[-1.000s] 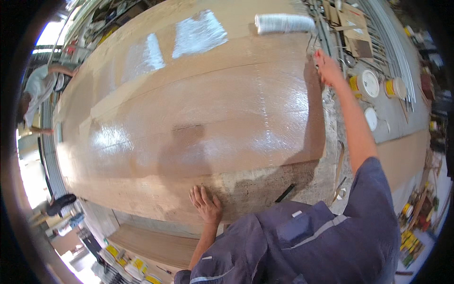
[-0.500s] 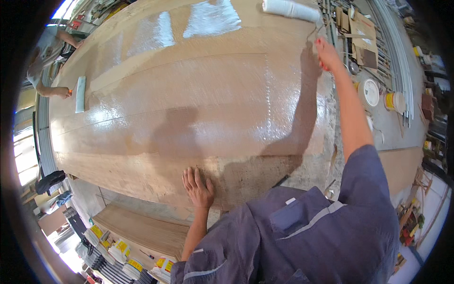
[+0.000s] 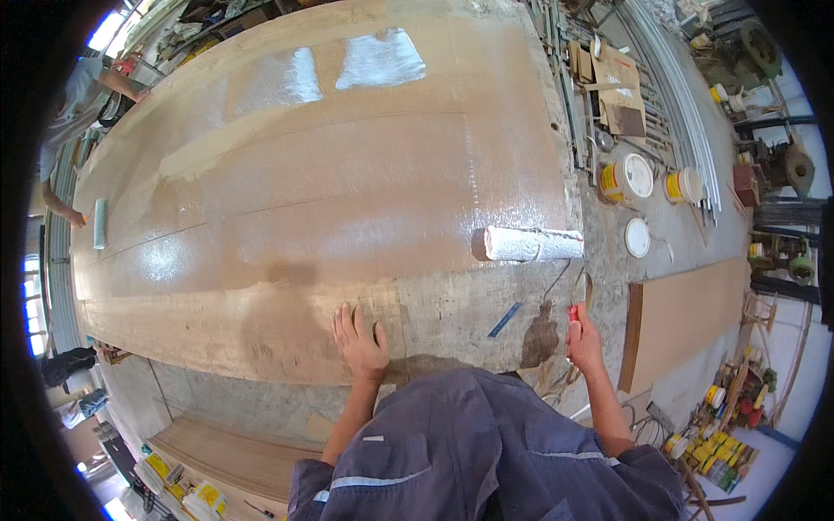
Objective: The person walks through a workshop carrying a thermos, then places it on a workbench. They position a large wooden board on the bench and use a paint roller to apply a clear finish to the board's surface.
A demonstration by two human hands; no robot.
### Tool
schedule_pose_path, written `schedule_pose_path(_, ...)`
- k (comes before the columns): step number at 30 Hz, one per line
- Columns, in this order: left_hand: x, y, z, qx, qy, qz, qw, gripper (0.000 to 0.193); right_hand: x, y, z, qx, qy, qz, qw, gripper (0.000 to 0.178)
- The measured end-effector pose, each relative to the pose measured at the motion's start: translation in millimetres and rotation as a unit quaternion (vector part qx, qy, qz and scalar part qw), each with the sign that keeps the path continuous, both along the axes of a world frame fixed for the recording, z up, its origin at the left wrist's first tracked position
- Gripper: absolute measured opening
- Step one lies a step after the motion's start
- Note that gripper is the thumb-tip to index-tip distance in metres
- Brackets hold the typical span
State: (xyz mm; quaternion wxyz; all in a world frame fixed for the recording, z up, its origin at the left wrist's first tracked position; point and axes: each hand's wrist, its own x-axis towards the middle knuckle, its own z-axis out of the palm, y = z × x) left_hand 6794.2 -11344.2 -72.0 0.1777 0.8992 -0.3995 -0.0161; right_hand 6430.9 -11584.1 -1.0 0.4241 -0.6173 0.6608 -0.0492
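Note:
My right hand (image 3: 585, 339) is closed round the red handle of a paint roller (image 3: 532, 245). Its white sleeve, wet with white coating, rests on or just above the right end of a large brown board (image 3: 347, 165). Flat on the board's bare near edge lies my left hand (image 3: 361, 340), fingers spread and holding nothing. A glossy wet film covers much of the board, and two thick white patches (image 3: 380, 61) sit toward its far side. At the far left a co-worker's hand (image 3: 80, 219) holds another roller (image 3: 100, 223) on the board.
A blue strip-like tool (image 3: 504, 319) lies near the board's front edge. Right of the board stand white buckets (image 3: 638, 176), with metal pipes (image 3: 686, 104) and a thick stack of brown panels (image 3: 682, 313) on the floor. More brown sheets (image 3: 226, 460) lie at lower left.
My right hand has drawn the roller from the board's far right edge back toward me. My left hand stays flat. The co-worker's roller has shifted toward the near left.

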Motion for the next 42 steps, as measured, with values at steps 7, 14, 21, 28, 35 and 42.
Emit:
schedule_pose_path(7,0.8,-3.6,0.7,0.046,0.015,0.032,0.998,0.057,130.7,-202.7,-33.6,-0.128,0.031,0.131,0.983,0.040)
schedule_pose_path(14,1.7,-4.6,-6.3,0.076,-0.002,0.032,0.997,0.060,339.0,-443.5,-50.9,-0.087,-0.009,0.158,0.984,0.033)
schedule_pose_path(21,0.6,-14.0,-4.5,0.095,-0.001,0.027,0.995,0.061,426.0,-471.9,-66.9,-0.066,-0.050,0.131,0.988,0.024)
schedule_pose_path(28,-2.6,-8.8,-5.5,0.074,-0.012,0.011,0.997,0.060,260.3,-284.0,-45.5,-0.132,-0.003,0.241,0.962,0.032)
schedule_pose_path(35,-4.3,-2.4,-4.9,0.029,-0.006,0.018,0.999,0.057,35.7,-72.8,10.9,0.018,0.053,0.137,0.989,0.040)
schedule_pose_path(42,-1.6,-1.9,-4.5,0.010,-0.004,0.011,1.000,0.055,2.8,-19.6,-14.0,-0.065,0.037,0.083,0.994,0.037)
